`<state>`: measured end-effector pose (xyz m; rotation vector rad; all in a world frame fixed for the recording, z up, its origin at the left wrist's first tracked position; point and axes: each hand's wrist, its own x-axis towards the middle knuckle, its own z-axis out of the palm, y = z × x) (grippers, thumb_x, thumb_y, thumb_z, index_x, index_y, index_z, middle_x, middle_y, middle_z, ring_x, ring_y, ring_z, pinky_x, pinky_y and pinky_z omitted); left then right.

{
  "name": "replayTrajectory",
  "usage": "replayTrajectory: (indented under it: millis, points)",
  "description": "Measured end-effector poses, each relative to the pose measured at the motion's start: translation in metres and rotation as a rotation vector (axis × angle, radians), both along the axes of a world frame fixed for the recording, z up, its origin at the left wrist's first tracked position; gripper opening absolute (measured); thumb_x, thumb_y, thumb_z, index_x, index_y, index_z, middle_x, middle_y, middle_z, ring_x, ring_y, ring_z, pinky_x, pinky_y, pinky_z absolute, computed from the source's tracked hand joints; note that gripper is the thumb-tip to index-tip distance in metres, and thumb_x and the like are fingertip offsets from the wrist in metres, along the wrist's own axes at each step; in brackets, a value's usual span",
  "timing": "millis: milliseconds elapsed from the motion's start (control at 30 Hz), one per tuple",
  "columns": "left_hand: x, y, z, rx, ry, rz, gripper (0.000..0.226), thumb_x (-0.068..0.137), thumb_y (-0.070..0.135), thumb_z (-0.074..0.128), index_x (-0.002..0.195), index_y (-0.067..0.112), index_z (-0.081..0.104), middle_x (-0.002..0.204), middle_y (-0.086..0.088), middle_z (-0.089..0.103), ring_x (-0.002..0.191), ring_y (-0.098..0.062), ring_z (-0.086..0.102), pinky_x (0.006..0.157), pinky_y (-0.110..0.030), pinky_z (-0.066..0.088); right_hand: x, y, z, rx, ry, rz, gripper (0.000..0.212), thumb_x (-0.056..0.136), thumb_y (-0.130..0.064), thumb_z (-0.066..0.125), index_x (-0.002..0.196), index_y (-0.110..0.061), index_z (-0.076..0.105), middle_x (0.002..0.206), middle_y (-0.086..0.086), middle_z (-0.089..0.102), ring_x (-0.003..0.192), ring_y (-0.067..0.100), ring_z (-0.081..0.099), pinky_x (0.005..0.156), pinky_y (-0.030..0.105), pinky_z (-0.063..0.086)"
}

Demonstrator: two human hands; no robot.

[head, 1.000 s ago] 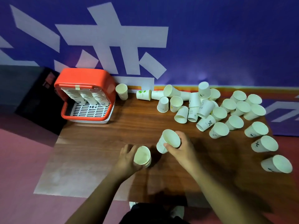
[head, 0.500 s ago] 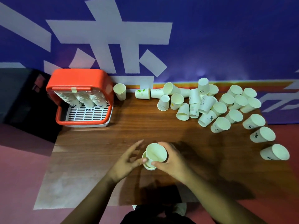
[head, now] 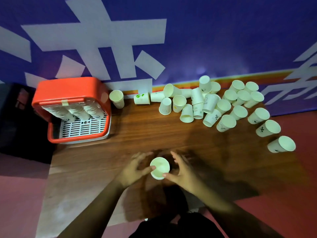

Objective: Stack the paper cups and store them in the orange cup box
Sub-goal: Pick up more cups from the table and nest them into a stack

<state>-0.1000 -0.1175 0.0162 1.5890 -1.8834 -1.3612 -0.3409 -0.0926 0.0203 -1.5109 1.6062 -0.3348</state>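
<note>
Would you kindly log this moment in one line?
stacking | cup stack on table | left hand thumb on rim | right hand thumb on side | loose cups back right | orange box back left

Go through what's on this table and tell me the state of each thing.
Box, upright, holds three cup stacks.
Cup stack, upright, mouth up, between the hands.
Left hand, open, thumb touching the stack.
Right hand, open, thumb touching the stack.
Loose cups, unstacked; some upright, some inverted, some tipped.
Lone cup, upright beside the box.
</note>
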Motion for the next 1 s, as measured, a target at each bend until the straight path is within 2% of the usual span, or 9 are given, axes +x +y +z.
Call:
replayTrajectory:
  millis: [100, 167, 233, 400, 467, 600, 700, 833, 1000]
  points:
    - [-0.010, -0.029, 0.017, -0.072, -0.043, 0.028, 0.053, 0.082, 0.059, 0.066, 0.127, 0.032, 0.059, 0.120, 0.010, 0.057, 0.116, -0.010, 0.057, 0.096, -0.036, 0.052, -0.042, -0.021, 0.008, -0.020, 0.122, -0.085, 0.076, 0.080, -0.059, 0.066, 0.145, -0.031, 0.037, 0.148, -0.004, 0.038, 0.132, 0.015, 0.044, 0.106, 0.040, 0.043]
    - [-0.027, -0.054, 0.029, -0.121, -0.090, 0.007, 0.043, 0.090, 0.041, 0.070, 0.128, 0.022, 0.060, 0.122, 0.005, 0.056, 0.116, -0.011, 0.057, 0.097, -0.034, 0.051, -0.077, -0.040, 0.012, -0.028, 0.231, -0.134, 0.070, 0.083, -0.058, 0.063, 0.143, -0.030, 0.039, 0.147, -0.001, 0.038, 0.131, 0.019, 0.045, 0.104, 0.043, 0.045]
    - [-0.051, -0.080, 0.037, -0.155, -0.124, 0.004, 0.041, 0.092, 0.034, 0.071, 0.128, 0.018, 0.060, 0.120, 0.004, 0.055, 0.115, -0.012, 0.055, 0.098, -0.033, 0.049, -0.113, -0.058, 0.015, -0.035, 0.292, -0.196, 0.067, 0.086, -0.053, 0.063, 0.142, -0.025, 0.041, 0.147, 0.004, 0.037, 0.131, 0.022, 0.046, 0.102, 0.044, 0.047]
    - [-0.136, -0.134, 0.049, -0.167, -0.193, -0.018, 0.045, 0.093, 0.035, 0.069, 0.131, 0.015, 0.058, 0.125, -0.001, 0.055, 0.114, -0.015, 0.054, 0.091, -0.024, 0.041, -0.186, -0.101, 0.018, -0.140, 0.465, -0.287, 0.058, 0.088, -0.037, 0.067, 0.135, -0.008, 0.048, 0.138, 0.013, 0.045, 0.122, 0.028, 0.052, 0.096, 0.038, 0.048]
    - [-0.171, -0.153, 0.046, -0.138, -0.228, 0.011, 0.047, 0.093, 0.036, 0.068, 0.132, 0.013, 0.056, 0.128, -0.005, 0.055, 0.115, -0.020, 0.056, 0.092, -0.027, 0.043, -0.207, -0.117, 0.015, -0.152, 0.518, -0.272, 0.058, 0.087, -0.037, 0.067, 0.134, -0.007, 0.049, 0.134, 0.015, 0.046, 0.120, 0.031, 0.052, 0.095, 0.040, 0.049]
    - [-0.223, -0.190, 0.018, -0.015, -0.304, 0.159, 0.058, 0.090, 0.039, 0.069, 0.134, 0.006, 0.051, 0.134, -0.016, 0.052, 0.118, -0.033, 0.057, 0.100, -0.040, 0.046, -0.228, -0.144, 0.004, -0.165, 0.522, -0.194, 0.054, 0.087, -0.030, 0.066, 0.133, -0.007, 0.051, 0.137, 0.017, 0.042, 0.126, 0.034, 0.046, 0.103, 0.043, 0.045]
    - [-0.246, -0.212, -0.009, 0.105, -0.356, 0.298, 0.074, 0.088, 0.046, 0.070, 0.140, 0.003, 0.042, 0.141, -0.020, 0.046, 0.128, -0.038, 0.048, 0.106, -0.048, 0.043, -0.235, -0.157, -0.009, -0.179, 0.554, -0.130, 0.051, 0.090, -0.028, 0.063, 0.135, -0.007, 0.051, 0.138, 0.015, 0.043, 0.127, 0.033, 0.044, 0.106, 0.039, 0.040]
    - [-0.260, -0.234, -0.040, 0.182, -0.417, 0.418, 0.091, 0.087, 0.058, 0.066, 0.150, 0.002, 0.031, 0.150, -0.021, 0.039, 0.139, -0.039, 0.039, 0.112, -0.050, 0.035, -0.247, -0.165, -0.024, -0.171, 0.584, -0.043, 0.043, 0.093, -0.024, 0.058, 0.132, -0.007, 0.053, 0.135, 0.014, 0.045, 0.127, 0.029, 0.044, 0.106, 0.035, 0.038]
    - [-0.261, -0.244, -0.062, 0.221, -0.390, 0.430, 0.076, 0.087, 0.046, 0.069, 0.144, 0.004, 0.041, 0.143, -0.019, 0.052, 0.131, -0.038, 0.049, 0.108, -0.048, 0.043, -0.261, -0.162, -0.036, -0.281, 0.605, -0.008, 0.023, 0.093, -0.018, 0.057, 0.109, -0.007, 0.067, 0.120, 0.011, 0.058, 0.112, 0.026, 0.052, 0.098, 0.034, 0.043]
